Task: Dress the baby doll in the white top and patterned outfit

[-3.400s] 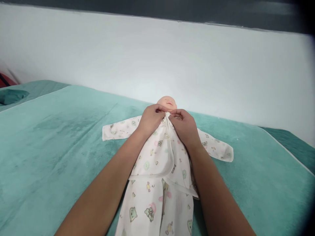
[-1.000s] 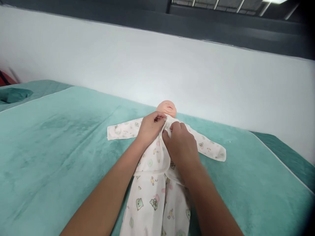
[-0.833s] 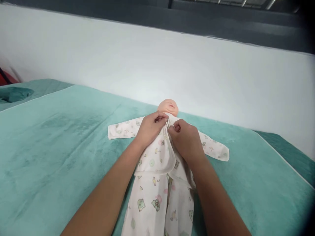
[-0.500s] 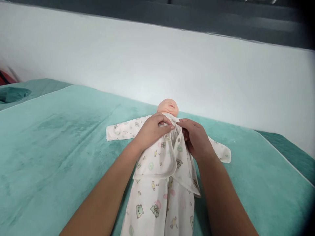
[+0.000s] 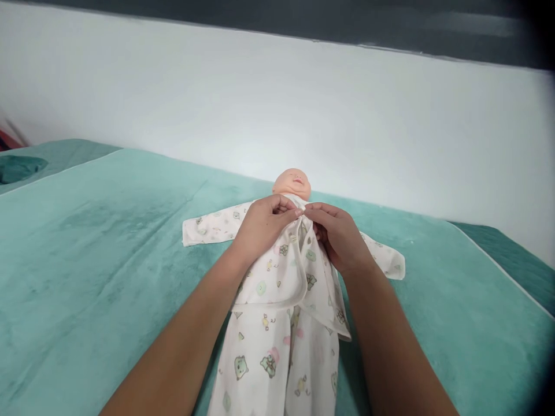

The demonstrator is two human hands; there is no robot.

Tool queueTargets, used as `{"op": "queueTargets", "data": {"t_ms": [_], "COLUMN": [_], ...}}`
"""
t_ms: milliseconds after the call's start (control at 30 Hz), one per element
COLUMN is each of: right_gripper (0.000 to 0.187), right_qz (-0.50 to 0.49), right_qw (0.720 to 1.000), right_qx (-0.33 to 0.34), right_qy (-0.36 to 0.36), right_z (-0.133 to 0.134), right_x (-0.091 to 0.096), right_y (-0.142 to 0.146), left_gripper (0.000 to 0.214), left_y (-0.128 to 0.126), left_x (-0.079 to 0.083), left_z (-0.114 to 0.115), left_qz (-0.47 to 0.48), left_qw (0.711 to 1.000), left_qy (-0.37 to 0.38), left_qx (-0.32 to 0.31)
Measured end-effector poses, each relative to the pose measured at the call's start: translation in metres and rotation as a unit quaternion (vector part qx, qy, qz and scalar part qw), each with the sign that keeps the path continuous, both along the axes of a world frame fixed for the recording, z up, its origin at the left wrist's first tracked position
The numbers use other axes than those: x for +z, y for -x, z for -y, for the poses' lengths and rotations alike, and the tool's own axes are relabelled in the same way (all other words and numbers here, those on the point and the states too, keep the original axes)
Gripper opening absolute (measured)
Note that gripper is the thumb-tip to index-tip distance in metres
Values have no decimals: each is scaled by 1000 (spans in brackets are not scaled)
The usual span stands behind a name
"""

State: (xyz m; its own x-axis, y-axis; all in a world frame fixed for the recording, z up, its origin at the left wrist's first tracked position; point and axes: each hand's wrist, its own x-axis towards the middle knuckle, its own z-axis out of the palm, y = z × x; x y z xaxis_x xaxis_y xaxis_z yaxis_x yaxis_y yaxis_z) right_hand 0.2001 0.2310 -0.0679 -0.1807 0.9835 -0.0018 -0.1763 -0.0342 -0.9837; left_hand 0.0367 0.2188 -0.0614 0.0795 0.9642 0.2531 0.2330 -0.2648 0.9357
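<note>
A baby doll [image 5: 292, 182] lies on its back, dressed in a white printed jacket [image 5: 271, 283] and matching trousers [image 5: 260, 358]. At the upper chest, my left hand [image 5: 269, 225] pinches the jacket's front edge. My right hand [image 5: 338, 234] pinches the opposite front edge, its fingertips meeting those of the left. Below the hands the two front panels overlap at the top and part toward the hem. The sleeves stretch out to both sides. Whatever fastener lies between the fingertips is hidden.
A teal cloth [image 5: 108, 242] covers the surface under the doll. Behind it rises a white wall [image 5: 260, 98] with a dark band along the top. Darker green fabric [image 5: 498, 248] shows at the right, and a dark green bundle [image 5: 19, 169] at the far left.
My hands have come together, closing the gap between the fingertips and drawing the jacket's upper front edges to each other. The view has shifted slightly.
</note>
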Motion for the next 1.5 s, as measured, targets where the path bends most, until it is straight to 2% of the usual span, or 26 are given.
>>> {"op": "queueTargets", "data": {"t_ms": [233, 400, 667, 900, 1200, 1400, 1500], "right_gripper": [19, 22, 29, 26, 36, 32, 33], "right_qz": [36, 64, 112, 209, 263, 322, 317], "right_qw": [998, 996, 990, 972, 957, 933, 935], "right_qx": [48, 50, 78, 74, 83, 63, 73], "right_qy": [-8, -22, -40, -72, -96, -146, -140], "right_z": [-1, -1, -1, 4, 9, 16, 18], "right_x": [3, 5, 6, 10, 16, 18, 20], "right_y": [-7, -9, -12, -7, -4, 1, 1], "left_gripper": [18, 17, 19, 29, 29, 29, 21], "left_y": [1, 1, -2, -6, 0, 5, 7], "left_x": [0, -3, -1, 8, 6, 7, 9], "left_z": [-1, -3, 0, 6, 3, 3, 4], "left_qz": [61, 102, 11, -11, 65, 122, 117], "left_qw": [998, 994, 1000, 999, 991, 983, 984], "left_qy": [9, 22, -2, 45, 116, 126, 117], "left_qx": [-24, -34, -3, 11, -13, -51, -66]}}
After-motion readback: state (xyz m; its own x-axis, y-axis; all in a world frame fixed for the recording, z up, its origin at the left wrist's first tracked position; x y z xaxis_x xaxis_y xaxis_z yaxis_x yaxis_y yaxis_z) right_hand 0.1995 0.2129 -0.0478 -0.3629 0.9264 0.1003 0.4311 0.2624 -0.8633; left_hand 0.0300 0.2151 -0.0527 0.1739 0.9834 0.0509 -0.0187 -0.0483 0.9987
